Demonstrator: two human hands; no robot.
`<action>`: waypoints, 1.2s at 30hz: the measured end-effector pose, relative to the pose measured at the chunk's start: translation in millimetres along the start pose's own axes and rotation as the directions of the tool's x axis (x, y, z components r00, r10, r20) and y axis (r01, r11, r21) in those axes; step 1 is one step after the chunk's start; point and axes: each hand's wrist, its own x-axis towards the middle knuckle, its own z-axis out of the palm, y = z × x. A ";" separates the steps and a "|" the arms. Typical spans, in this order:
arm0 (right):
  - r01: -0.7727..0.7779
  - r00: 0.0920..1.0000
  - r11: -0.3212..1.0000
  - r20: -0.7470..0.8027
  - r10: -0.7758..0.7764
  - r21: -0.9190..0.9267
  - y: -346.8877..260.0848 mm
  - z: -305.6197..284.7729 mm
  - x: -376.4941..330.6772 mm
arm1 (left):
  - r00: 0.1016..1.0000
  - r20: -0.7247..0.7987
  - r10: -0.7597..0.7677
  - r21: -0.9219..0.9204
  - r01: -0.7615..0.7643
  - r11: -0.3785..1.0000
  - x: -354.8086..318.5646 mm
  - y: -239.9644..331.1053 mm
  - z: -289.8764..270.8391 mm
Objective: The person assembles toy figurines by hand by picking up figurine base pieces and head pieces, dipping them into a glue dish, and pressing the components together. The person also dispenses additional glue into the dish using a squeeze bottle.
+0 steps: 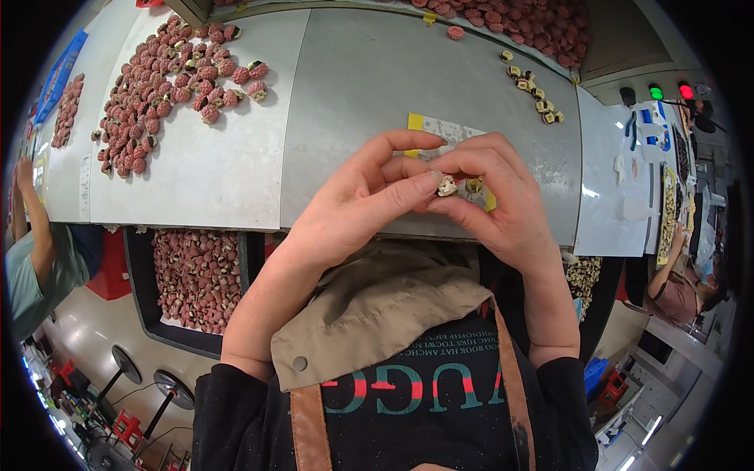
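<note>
Both my hands meet over the front edge of the grey metal workbench (361, 86). My left hand (353, 212) and my right hand (503, 204) pinch one small cream and dark part (448, 186) between thumbs and fingertips. A second small yellowish piece (474, 185) shows just behind my right fingers. A yellow and white card (440, 125) lies on the bench right behind my hands.
A heap of pink-red studded pieces (169, 86) covers the bench's left; more of the same pieces (518, 20) lie at the far right. A row of small cream-black parts (534, 94) lies to the right. A dark bin (141, 267) of pink pieces sits below. Other people work at both sides.
</note>
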 end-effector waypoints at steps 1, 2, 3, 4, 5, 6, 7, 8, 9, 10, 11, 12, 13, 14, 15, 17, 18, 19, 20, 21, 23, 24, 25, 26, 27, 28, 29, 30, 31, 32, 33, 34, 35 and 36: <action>-0.008 1.000 1.000 0.008 0.008 0.011 0.0 -0.7 -0.1 | 1.000 -0.001 0.000 -0.001 0.000 1.000 0.5 -0.9 0.5; -0.008 1.000 1.000 0.009 0.008 0.012 0.0 -0.9 -0.6 | 1.000 0.014 0.014 -0.023 -0.013 1.000 1.4 -2.2 1.7; -0.018 1.000 1.000 -0.007 0.018 0.003 0.0 -0.8 -1.3 | 0.999 0.029 0.028 -0.044 -0.027 0.999 1.7 -3.1 2.2; -0.028 0.999 1.000 -0.024 0.028 -0.005 0.6 -0.2 -2.0 | 0.999 0.027 0.028 -0.044 -0.026 0.999 2.4 -3.4 1.3; -0.027 0.999 1.000 -0.023 0.027 -0.004 1.1 1.1 -2.1 | 1.000 0.026 0.017 -0.059 -0.015 0.998 3.7 -3.5 0.1; -0.005 0.999 1.000 -0.033 0.005 -0.001 1.5 3.0 -2.2 | 1.000 0.026 0.007 -0.074 -0.005 0.997 4.4 -3.4 -0.9; 0.018 0.999 1.000 -0.043 -0.018 0.001 1.7 4.4 -2.1 | 1.000 0.025 0.007 -0.074 -0.005 0.997 4.6 -3.3 -1.4; 0.019 0.999 1.000 -0.042 -0.019 0.001 1.4 5.7 -2.1 | 0.999 0.032 0.004 -0.087 -0.002 0.996 4.7 -3.2 -1.8; 0.018 0.999 1.000 -0.050 -0.018 0.010 0.7 7.0 -2.4 | 0.999 0.039 0.002 -0.099 0.002 0.995 4.7 -3.0 -2.3; 0.018 0.998 1.000 -0.058 -0.017 0.020 -0.2 8.0 -3.0 | 0.999 0.038 0.003 -0.099 0.001 0.995 4.0 -3.0 -3.2; 0.019 0.998 1.000 -0.057 -0.018 0.020 -0.3 9.0 -3.9 | 0.999 0.047 0.014 -0.081 -0.011 0.997 3.3 -3.4 -4.5; 0.014 0.998 1.000 -0.065 -0.013 0.018 -0.1 10.0 -5.0 | 0.998 0.058 0.026 -0.063 -0.023 0.998 2.6 -3.7 -5.2; 0.009 0.997 1.000 -0.072 -0.008 0.015 0.2 10.5 -5.6 | 0.998 0.057 0.027 -0.063 -0.023 0.998 2.3 -4.1 -5.3; 0.010 0.997 1.000 -0.072 -0.009 0.015 -0.2 10.7 -5.2 | 0.998 0.054 0.031 -0.064 -0.028 0.998 2.0 -4.5 -5.2; 0.036 0.996 0.999 -0.079 -0.035 0.008 -0.6 10.8 -4.4 | 0.998 0.050 0.035 -0.066 -0.032 0.997 1.8 -4.6 -4.9; 0.064 0.994 0.998 -0.089 -0.063 0.000 -0.7 10.3 -2.3 | 0.999 0.029 0.031 -0.095 -0.029 0.995 1.1 -3.0 -2.0; 0.077 0.993 0.997 -0.092 -0.077 -0.003 0.1 10.0 -1.0 | 1.000 0.008 0.026 -0.125 -0.025 0.992 0.9 -2.1 -0.8; 0.089 0.991 0.996 -0.096 -0.090 -0.008 0.9 9.7 -0.3 | 1.000 0.011 0.027 -0.123 -0.026 0.992 1.3 -1.8 -0.9; 0.091 0.991 0.996 -0.099 -0.091 -0.010 0.7 9.3 -0.4 | 0.999 0.019 0.030 -0.117 -0.028 0.993 1.9 -1.6 -1.2; 0.082 0.992 0.997 -0.097 -0.082 -0.009 0.1 8.5 -0.9 | 0.999 0.027 0.033 -0.110 -0.030 0.993 2.7 -1.2 -1.4; 0.073 0.992 0.997 -0.102 -0.074 -0.011 -0.9 7.6 -2.1 | 0.999 0.031 0.034 -0.088 -0.031 0.996 3.5 -0.4 -0.3; 0.073 0.993 0.997 -0.095 -0.075 -0.016 -1.1 7.2 -2.4 | 0.999 0.033 0.035 -0.067 -0.032 0.997 4.0 0.6 0.9; 0.068 0.993 0.997 -0.093 -0.071 -0.031 -0.2 5.6 -4.1 | 0.998 0.052 0.034 -0.064 -0.030 0.997 4.0 2.7 0.8; 0.064 0.991 0.997 -0.110 -0.069 -0.054 2.5 2.7 -5.4 | 1.000 0.008 0.016 0.017 -0.016 1.000 4.1 7.8 1.6; 0.084 0.993 0.995 -0.074 -0.089 -0.060 5.5 1.9 -6.6 | 0.999 -0.036 0.003 0.100 0.000 0.995 3.8 12.2 3.6; 0.110 0.993 0.992 -0.035 -0.112 -0.061 8.5 -1.4 -6.1 | 0.991 -0.119 0.063 0.248 -0.032 0.968 1.6 14.0 7.3; 0.065 0.998 0.994 0.010 -0.064 -0.091 7.8 -6.4 -7.5 | 0.993 -0.098 0.065 0.257 -0.038 0.966 4.1 16.2 3.1; 0.064 0.998 0.993 -0.008 -0.065 -0.102 13.6 -14.9 -8.9 | 0.948 -0.071 0.309 0.719 -0.166 0.675 6.8 17.5 -4.1; 0.025 0.998 0.976 -0.043 -0.035 -0.218 24.1 -24.7 -11.1 | 0.863 0.080 0.499 0.966 -0.190 0.175 8.3 20.3 -13.0; -0.018 0.997 0.945 -0.082 -0.009 -0.326 34.7 -36.1 -13.5 | 0.835 0.133 0.533 0.990 -0.138 -0.031 10.8 26.8 -21.8; -0.099 0.989 0.925 -0.136 0.052 -0.366 46.6 -52.3 -17.3 | 0.808 0.194 0.557 0.970 -0.072 -0.233 13.4 33.9 -31.0; -0.183 0.975 0.898 -0.192 0.113 -0.399 58.1 -69.0 -21.7 | 0.785 0.214 0.582 0.945 -0.015 -0.328 15.0 39.3 -40.5; -0.187 0.972 0.899 -0.206 0.111 -0.396 64.7 -83.1 -24.2 | 0.760 0.234 0.606 0.908 0.051 -0.415 15.2 45.1 -48.3; -0.262 0.943 0.908 -0.286 0.169 -0.328 69.0 -96.2 -26.1 | 0.751 0.240 0.615 0.892 0.079 -0.444 15.4 50.5 -53.6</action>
